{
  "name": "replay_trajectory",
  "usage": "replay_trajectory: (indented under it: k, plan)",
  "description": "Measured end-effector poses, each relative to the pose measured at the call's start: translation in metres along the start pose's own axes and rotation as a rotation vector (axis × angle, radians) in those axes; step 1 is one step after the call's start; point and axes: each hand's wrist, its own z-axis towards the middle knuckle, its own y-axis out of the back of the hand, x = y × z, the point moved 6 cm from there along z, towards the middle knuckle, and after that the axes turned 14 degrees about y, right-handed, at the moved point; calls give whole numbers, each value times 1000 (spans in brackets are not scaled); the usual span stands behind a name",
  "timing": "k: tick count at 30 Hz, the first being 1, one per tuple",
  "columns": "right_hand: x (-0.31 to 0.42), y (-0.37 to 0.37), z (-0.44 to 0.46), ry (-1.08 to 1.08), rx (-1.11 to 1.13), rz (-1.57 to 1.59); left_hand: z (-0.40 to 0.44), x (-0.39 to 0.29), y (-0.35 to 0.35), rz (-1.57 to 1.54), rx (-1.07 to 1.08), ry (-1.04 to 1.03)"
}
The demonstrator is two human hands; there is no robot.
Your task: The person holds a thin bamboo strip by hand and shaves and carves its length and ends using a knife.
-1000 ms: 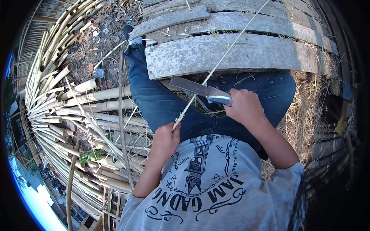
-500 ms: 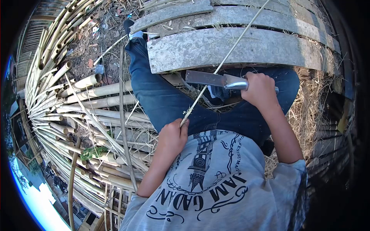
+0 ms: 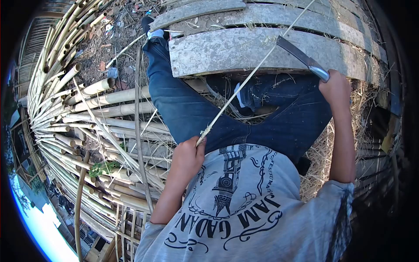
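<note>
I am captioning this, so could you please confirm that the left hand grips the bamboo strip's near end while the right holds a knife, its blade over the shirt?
Not quite: the head view shows the blade over the wooden planks. The left hand does grip the bamboo strip, and the right hand the knife.

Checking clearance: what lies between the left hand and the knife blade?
In the head view, a pale strip over jeans and a plank spans from left hand toward knife blade.

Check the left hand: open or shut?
Shut. The left hand is closed around the near end of the bamboo strip, which juts out past the thumb.
</note>
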Motion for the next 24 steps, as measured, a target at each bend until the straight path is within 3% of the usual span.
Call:
replay_trajectory:
  k: [2,5,7,11,13,15,18,20,21,24]
  plan:
    - [-45,1,6,-152,1,-47,-1,15,3,-32,-43,-15]
    - [-62,2,0,-140,6,-101,4,20,13,65,8,109]
    - [-26,6,-13,-100,-1,-29,4,11,15,18,1,98]
    - [44,1,-32,16,-87,441,9,-4,12,16,9,61]
    - [83,-5,-41,210,-30,539,12,-7,9,41,37,99]
    - [117,-17,-43,362,140,436,11,-14,8,83,13,66]
    - [119,-30,-19,404,165,337,8,-14,4,127,-27,41]
    - [79,-35,10,241,6,278,2,-7,2,144,-42,61]
    - [57,-34,24,159,53,252,-2,-3,-1,111,-21,86]
    - [32,-32,43,190,6,117,-6,5,-11,47,-18,85]
